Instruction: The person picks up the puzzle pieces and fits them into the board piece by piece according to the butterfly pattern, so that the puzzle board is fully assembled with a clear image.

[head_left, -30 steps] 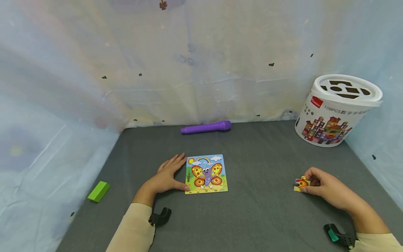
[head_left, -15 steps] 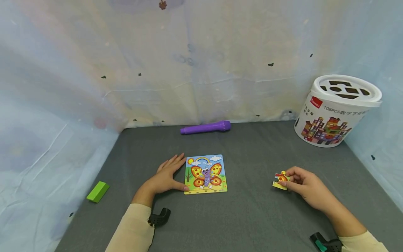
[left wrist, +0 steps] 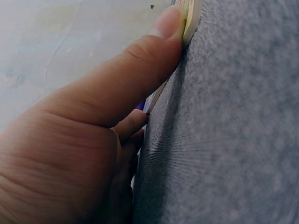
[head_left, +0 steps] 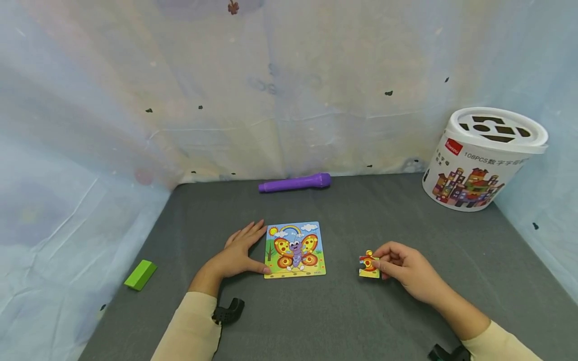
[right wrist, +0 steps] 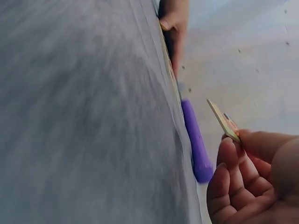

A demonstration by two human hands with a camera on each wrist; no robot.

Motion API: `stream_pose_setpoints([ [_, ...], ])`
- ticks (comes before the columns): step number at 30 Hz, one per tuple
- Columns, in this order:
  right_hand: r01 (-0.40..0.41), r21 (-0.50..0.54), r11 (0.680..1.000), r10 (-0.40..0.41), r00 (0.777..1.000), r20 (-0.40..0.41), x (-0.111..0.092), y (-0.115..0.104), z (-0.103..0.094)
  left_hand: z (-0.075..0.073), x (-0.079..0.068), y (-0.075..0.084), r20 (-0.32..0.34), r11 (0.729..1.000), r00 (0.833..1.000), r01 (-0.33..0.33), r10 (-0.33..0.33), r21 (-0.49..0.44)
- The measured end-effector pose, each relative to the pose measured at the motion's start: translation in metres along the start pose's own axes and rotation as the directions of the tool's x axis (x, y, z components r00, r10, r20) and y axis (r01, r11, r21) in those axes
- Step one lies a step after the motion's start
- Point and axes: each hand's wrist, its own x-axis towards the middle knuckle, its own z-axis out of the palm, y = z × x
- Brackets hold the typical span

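Note:
A square butterfly puzzle (head_left: 295,250) lies flat on the grey table in the head view. My left hand (head_left: 235,258) is spread along its left side, the thumb (left wrist: 170,23) resting on the lower left corner and the other fingers reaching the upper left edge. To the right of the puzzle, my right hand (head_left: 408,273) pinches a yellow, red and orange jigsaw piece (head_left: 370,265) between thumb and fingers. The right wrist view shows that piece edge-on, raised off the cloth, while the other fingers curl below it.
A purple toy microphone (head_left: 295,183) lies at the table's back edge. At the back right stands a white tub (head_left: 483,160) with a slotted lid. A green block (head_left: 141,275) sits near the left edge. Patterned curtains (head_left: 289,90) border the back and sides.
My right hand has moved left across the table with the jigsaw piece, closer to the puzzle. The left hand and the butterfly puzzle have stayed where they were.

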Motion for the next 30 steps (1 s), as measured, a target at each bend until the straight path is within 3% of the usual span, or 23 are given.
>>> stream_pose_setpoints([
  [5,0.027,0.02,0.999,-0.028,0.998,0.055,0.015,-0.005,0.018,0.0,0.001,0.0,0.002,1.0,1.0,-0.003,0.003,0.003],
  [13,0.005,0.039,0.999,-0.009,0.995,0.099,0.046,-0.005,0.06,0.0,0.001,-0.001,-0.003,1.0,1.0,-0.006,0.006,0.005],
  [19,0.03,0.044,0.999,-0.034,0.995,0.098,0.066,-0.009,0.088,0.001,0.002,-0.002,0.001,1.0,1.0,-0.006,0.006,0.005],
  [30,-0.021,-0.047,0.999,0.026,0.994,0.107,0.081,-0.018,0.099,0.001,0.002,-0.002,0.001,1.0,1.0,0.0,0.0,0.011],
])
